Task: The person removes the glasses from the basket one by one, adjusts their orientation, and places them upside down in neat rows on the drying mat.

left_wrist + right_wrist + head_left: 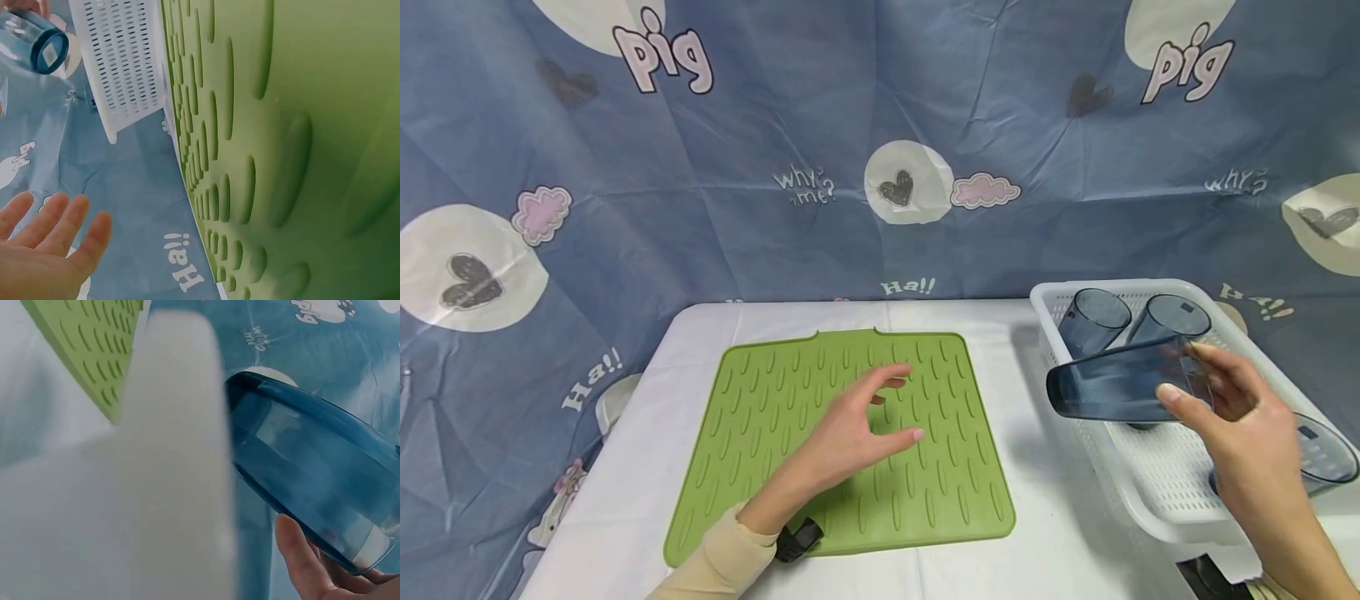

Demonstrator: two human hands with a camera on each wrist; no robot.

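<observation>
My right hand (1255,425) grips a clear blue drinking glass (1120,383) near its rim, thumb on the near side and fingers behind. The glass lies on its side in the air, its thick base pointing left, over the left wall of a white plastic basket (1138,500). In the right wrist view the same glass (312,469) tilts above the fingers. My left hand (850,433) hovers over a green ribbed drying mat (760,450), thumb and fingers apart with nothing between them. The left wrist view shows its fingers (59,219) spread beside the mat.
Inside the basket stand more blue glasses: one at the back left (1093,321), another beside it (1176,317), and one at the front right (1318,450). A white cloth (1000,321) covers the table. Behind hangs a blue printed curtain (775,125).
</observation>
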